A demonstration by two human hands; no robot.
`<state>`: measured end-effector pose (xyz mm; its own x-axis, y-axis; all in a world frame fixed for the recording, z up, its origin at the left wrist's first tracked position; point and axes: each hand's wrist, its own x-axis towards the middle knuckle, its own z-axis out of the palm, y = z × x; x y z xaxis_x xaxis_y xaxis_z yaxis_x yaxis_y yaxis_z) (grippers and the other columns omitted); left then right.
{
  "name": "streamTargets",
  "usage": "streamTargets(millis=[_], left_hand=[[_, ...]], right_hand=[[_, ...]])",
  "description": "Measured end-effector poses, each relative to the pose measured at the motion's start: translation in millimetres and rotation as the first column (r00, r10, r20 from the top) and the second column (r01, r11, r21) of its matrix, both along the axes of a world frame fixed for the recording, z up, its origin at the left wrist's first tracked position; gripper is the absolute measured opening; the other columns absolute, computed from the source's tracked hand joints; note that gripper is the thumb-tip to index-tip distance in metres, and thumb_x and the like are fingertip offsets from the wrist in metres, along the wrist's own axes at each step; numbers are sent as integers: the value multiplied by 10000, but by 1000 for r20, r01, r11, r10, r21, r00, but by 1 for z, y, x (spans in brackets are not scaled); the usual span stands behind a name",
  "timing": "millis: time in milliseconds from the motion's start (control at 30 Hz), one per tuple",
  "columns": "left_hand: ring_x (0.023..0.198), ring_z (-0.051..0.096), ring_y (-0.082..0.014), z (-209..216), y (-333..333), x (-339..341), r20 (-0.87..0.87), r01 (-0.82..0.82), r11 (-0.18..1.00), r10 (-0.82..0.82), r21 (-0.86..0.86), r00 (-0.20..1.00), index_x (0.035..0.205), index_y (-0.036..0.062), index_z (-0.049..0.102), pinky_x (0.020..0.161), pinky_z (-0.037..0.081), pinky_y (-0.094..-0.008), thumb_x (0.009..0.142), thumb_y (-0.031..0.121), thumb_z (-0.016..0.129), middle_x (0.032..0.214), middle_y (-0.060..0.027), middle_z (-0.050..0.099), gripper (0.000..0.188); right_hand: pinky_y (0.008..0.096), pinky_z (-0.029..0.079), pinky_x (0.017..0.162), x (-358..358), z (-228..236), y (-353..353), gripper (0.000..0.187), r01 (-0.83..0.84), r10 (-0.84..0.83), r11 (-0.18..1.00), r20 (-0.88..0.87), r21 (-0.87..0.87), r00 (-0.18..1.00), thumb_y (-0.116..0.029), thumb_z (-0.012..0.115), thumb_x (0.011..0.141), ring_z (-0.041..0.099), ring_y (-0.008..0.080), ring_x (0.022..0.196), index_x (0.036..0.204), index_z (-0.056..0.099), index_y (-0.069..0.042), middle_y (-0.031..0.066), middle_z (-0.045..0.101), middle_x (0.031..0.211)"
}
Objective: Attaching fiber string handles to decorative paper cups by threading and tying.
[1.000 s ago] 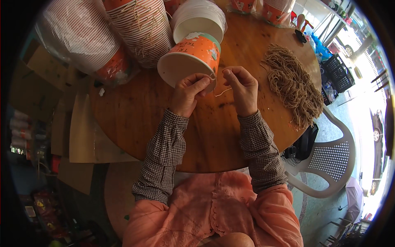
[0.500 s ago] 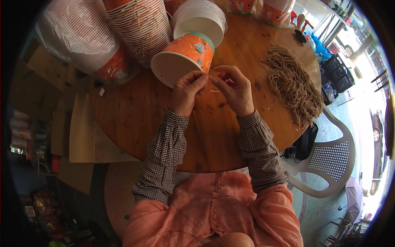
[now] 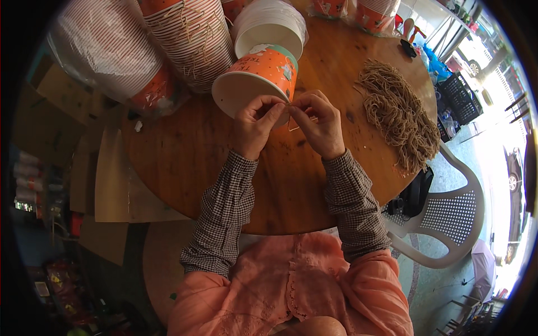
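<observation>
An orange paper bucket with a pale green band lies tilted on its side, its white mouth turned toward me. At the right edge of that mouth, my left hand and my right hand meet fingertip to fingertip. Both pinch a thin tan string, and a loose loop of it hangs under my right fingers. Whether the string passes through the bucket's wall is hidden by the fingertips. To the right lies a heap of tan strings.
The round wooden table also carries a stack of white buckets, a tall stack with strings and a plastic-wrapped stack at the far left. A perforated chair stands by the right edge, cardboard by the left.
The bucket has turned and shifted slightly right, showing more of its printed side. My fingertips have come closer together at its rim.
</observation>
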<state>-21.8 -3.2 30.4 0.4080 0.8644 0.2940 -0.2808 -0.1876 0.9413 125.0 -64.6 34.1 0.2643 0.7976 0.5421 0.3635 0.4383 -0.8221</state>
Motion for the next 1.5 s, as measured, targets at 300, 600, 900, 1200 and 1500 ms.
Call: streamTargets(millis=[300,600,900,1200,1500], left_hand=[[751,566,-51,-1,5,-3,-10,152,978,-155,-145,988,958,-16,674,680,460,-198,903,165,660,838,-7,654,190],[627,437,-71,-4,12,-5,259,416,855,-345,-310,902,934,16,656,595,363,-206,926,171,613,713,28,538,161],[625,417,-77,-5,12,-4,280,366,885,-288,-287,916,947,13,662,594,344,-218,931,158,602,692,32,512,157],[617,407,-68,-5,10,-2,239,274,930,-216,-245,947,977,-16,670,581,332,-214,920,146,622,671,46,483,179],[640,442,-66,-4,7,-1,177,234,948,-197,-217,964,967,-13,670,603,364,-211,917,149,634,702,32,531,173]], right_hand=[[264,488,647,4,2,0,85,14,-14,1000,24,11,1000,-69,681,829,593,134,749,891,650,-21,53,594,908],[266,495,693,6,-9,6,100,-67,67,998,-68,-4,995,-60,642,870,603,126,792,959,634,-16,60,598,932],[253,508,699,2,-4,-2,185,-233,204,969,-263,-85,943,-151,696,869,602,90,757,978,644,-12,23,651,875],[224,500,656,2,-2,-3,181,-225,169,964,-322,-144,932,-146,704,861,589,64,721,953,647,-1,8,654,823],[200,454,500,2,1,-4,161,-186,113,952,-287,-242,951,-173,663,895,574,45,639,947,627,-25,2,634,762]])
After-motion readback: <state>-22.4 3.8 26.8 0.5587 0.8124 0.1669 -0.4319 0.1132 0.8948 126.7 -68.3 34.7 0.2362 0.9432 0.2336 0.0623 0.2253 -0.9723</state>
